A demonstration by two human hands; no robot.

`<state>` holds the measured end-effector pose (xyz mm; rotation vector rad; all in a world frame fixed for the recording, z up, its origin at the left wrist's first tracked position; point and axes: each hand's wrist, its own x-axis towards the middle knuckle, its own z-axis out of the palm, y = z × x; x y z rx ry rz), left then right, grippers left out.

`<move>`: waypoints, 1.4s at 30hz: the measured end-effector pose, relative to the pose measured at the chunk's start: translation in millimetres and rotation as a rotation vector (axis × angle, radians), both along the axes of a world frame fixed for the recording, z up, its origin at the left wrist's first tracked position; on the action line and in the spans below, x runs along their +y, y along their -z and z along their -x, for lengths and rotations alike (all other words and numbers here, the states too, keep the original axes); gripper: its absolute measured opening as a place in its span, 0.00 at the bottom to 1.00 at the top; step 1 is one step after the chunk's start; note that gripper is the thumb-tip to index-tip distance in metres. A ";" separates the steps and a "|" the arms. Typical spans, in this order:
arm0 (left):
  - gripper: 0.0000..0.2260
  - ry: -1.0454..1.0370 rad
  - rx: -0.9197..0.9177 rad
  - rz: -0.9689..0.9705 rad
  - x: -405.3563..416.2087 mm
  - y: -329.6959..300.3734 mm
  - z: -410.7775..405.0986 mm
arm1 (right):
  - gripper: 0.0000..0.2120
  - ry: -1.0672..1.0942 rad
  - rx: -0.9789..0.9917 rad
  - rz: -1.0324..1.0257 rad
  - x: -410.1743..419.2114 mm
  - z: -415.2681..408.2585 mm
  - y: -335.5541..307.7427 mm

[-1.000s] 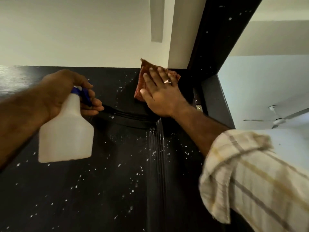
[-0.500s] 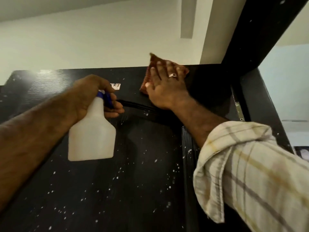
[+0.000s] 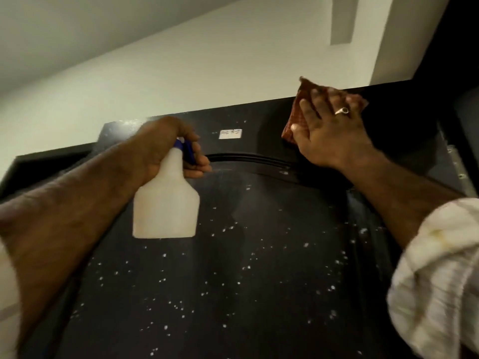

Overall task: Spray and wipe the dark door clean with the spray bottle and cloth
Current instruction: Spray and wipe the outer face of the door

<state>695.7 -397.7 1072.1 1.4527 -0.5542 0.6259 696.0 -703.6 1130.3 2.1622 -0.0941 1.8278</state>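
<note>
The dark door (image 3: 246, 268) fills the lower view, speckled with white droplets. My left hand (image 3: 166, 146) grips the neck of a white spray bottle (image 3: 166, 203) with a blue trigger, fingers curled round the trigger, nozzle facing the door. A faint mist hangs right of the nozzle. My right hand (image 3: 329, 130) presses a reddish-brown cloth (image 3: 295, 117) flat against the door's top right corner, fingers straight, a ring on one finger. Most of the cloth is hidden under the palm.
A small white label (image 3: 230, 133) sits near the door's top edge. A raised curved moulding (image 3: 246, 160) runs between my hands. The dark door frame (image 3: 456, 47) and a metal hinge (image 3: 457, 161) stand at the right. A pale wall and ceiling lie above.
The view has tilted and shifted right to left, showing more of the door top. My right hand with the cloth has stayed near the top right corner. The bottle remains raised, with mist now visible.
</note>
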 end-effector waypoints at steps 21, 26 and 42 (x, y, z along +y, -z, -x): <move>0.08 0.108 0.043 -0.046 126.5 -15.2 -74.4 | 0.37 0.007 0.030 -0.180 128.3 -52.4 14.3; 0.07 0.103 0.038 -0.028 145.8 -20.5 -95.8 | 0.35 -0.015 0.012 -0.147 211.4 -86.2 -27.4; 0.09 0.052 0.020 0.020 201.0 -9.4 -116.8 | 0.39 -0.004 0.036 0.023 188.3 -79.1 24.3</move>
